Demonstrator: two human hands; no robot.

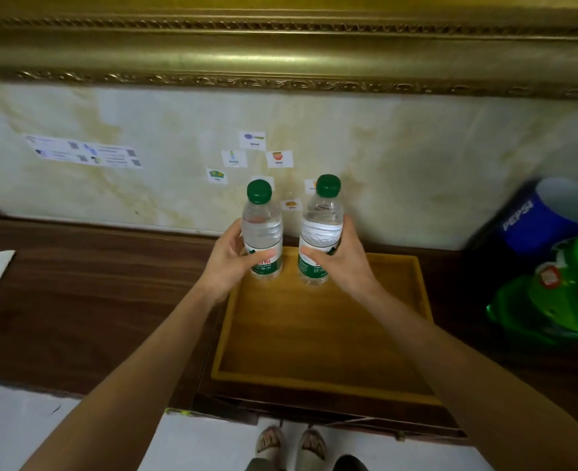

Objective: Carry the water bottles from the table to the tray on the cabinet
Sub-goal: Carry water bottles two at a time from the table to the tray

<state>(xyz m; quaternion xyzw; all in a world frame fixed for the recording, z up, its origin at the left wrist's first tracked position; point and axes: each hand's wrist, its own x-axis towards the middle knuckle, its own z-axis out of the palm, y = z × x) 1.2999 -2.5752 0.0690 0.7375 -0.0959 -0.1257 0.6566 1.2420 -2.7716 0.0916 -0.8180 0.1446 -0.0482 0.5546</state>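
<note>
Two water bottles are being held upright over the far end of the wooden tray (321,379), one per hand. The left bottle (263,232) is gripped around its label by the left hand (228,263), fingers (263,258) wrapped closed across the front. The right bottle (321,232) is clamped the same way by the right hand (343,263). Both green caps are kept pointing up, probably so the bases land flat. The bottles are held a bit apart, likely so they don't knock together when set down. Whether the bases are touching the tray floor yet can't be told from this angle. The tray sits on the dark wooden cabinet (93,283), against the marbled wall. Big Pepsi and green soda bottles (552,266) are parked off to the right, well apart from the tray.
</note>
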